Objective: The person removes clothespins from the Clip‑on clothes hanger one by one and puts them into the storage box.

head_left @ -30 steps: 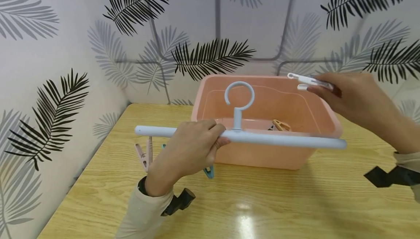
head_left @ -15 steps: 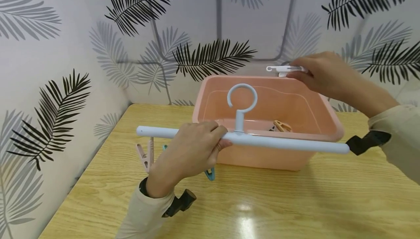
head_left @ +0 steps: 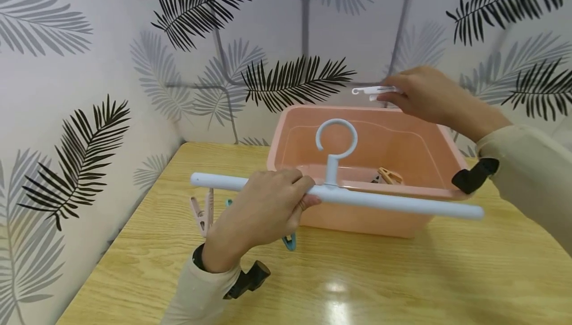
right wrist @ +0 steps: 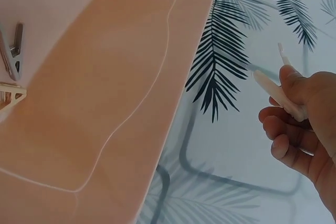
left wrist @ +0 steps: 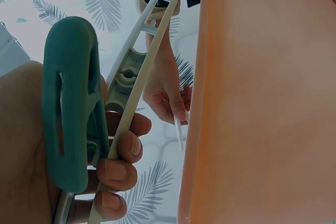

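My left hand (head_left: 268,206) grips the bar of a light blue hanger (head_left: 384,201) just left of its round hook. A pink clothespin (head_left: 204,216) hangs from the bar's left part. Below the left hand a teal clothespin (head_left: 289,241) shows partly; in the left wrist view the teal clothespin (left wrist: 68,103) appears large in front of the palm. My right hand (head_left: 429,94) pinches a white clothespin (head_left: 375,91) above the back rim of the pink basin (head_left: 357,223). In the right wrist view the white clothespin (right wrist: 275,88) sits between thumb and fingers.
Inside the basin lie an orange clothespin (head_left: 390,175) and a grey clothespin (right wrist: 11,51). The wooden table (head_left: 402,285) meets a wall (head_left: 80,67) with a leaf pattern behind and at the left.
My right hand has moved left and slightly up with the white clothespin, from the basin's right side to above its back rim. My left hand and the hanger stay nearly in place.
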Demonstrator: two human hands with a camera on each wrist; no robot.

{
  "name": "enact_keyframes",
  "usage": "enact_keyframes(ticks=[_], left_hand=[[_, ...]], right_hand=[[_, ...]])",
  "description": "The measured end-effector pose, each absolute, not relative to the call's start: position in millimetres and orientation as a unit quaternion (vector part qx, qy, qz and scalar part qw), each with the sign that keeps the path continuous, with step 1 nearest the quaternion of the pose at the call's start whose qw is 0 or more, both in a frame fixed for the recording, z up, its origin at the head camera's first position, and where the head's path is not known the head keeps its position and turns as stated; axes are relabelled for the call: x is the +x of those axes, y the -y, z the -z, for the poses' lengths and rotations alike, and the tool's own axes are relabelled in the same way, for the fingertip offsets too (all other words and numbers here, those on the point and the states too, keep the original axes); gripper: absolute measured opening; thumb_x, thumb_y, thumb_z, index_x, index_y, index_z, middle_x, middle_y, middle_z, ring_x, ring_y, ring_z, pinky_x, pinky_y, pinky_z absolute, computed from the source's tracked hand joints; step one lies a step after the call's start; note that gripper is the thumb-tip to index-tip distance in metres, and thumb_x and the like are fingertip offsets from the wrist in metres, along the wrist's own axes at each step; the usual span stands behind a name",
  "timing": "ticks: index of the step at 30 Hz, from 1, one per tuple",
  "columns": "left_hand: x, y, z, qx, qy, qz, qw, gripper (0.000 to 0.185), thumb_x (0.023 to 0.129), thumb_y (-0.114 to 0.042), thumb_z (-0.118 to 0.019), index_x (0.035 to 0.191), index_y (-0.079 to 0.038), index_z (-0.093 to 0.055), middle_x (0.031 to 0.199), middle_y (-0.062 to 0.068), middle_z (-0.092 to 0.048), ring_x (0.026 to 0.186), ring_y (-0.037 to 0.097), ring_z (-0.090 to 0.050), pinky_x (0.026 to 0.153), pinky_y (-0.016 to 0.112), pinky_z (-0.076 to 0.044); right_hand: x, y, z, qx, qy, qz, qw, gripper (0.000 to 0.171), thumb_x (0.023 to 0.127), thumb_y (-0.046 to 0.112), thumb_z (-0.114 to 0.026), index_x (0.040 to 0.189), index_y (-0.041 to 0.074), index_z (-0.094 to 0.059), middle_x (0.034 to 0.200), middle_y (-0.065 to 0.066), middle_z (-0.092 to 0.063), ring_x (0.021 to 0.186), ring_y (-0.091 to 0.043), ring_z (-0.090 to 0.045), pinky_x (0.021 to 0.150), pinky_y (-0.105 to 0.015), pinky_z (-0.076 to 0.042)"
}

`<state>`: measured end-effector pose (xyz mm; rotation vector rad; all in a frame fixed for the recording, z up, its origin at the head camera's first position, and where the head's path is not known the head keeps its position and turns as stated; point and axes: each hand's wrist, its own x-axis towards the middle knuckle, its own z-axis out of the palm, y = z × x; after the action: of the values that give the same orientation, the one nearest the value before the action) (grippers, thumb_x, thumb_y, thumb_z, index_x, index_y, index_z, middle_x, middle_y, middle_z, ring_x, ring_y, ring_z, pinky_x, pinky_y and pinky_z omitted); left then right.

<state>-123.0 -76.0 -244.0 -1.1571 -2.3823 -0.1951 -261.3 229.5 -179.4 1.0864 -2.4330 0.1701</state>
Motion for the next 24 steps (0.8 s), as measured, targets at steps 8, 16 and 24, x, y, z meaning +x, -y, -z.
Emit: enact_keyframes(ticks=[8,16,24], left_hand=[[-123.7,76.7,242.6,-0.422,0.873,0.065,0.237,0.022,0.095,-0.029,-0.062,0.084,-0.01,-0.062,0.067,-0.004,-0.047,0.056,0.009,-0.045,0.047,0.021,-0.037],[-122.3,79.4,241.2,-0.415,0.877,0.061,0.233,0.022,0.095,-0.03,-0.062,0.085,-0.009,-0.061,0.069,-0.003,-0.048,0.057,0.01,-0.047,0.047,0.023,-0.038],[-123.8,80.7,240.3,-0.413,0.882,0.059,0.218,0.022,0.096,-0.029,-0.061,0.084,-0.01,-0.06,0.069,-0.003,-0.048,0.057,0.01,-0.046,0.049,0.023,-0.039]], right_hand=[[-283.7,-214.5,187.8,0.422,0.875,-0.026,0.236,0.01,0.087,0.013,-0.071,0.085,0.007,-0.063,0.072,-0.006,-0.065,0.061,-0.027,-0.061,0.056,-0.048,-0.047],[-297.1,-201.3,212.1,0.41,0.895,0.005,0.174,0.012,0.089,0.014,-0.068,0.083,0.008,-0.06,0.068,-0.005,-0.059,0.06,-0.026,-0.058,0.054,-0.045,-0.046],[-301.8,-201.9,238.0,0.402,0.905,0.032,0.136,0.023,0.088,0.022,-0.071,0.074,0.015,-0.054,0.063,0.0,-0.055,0.054,-0.022,-0.055,0.045,-0.041,-0.042]])
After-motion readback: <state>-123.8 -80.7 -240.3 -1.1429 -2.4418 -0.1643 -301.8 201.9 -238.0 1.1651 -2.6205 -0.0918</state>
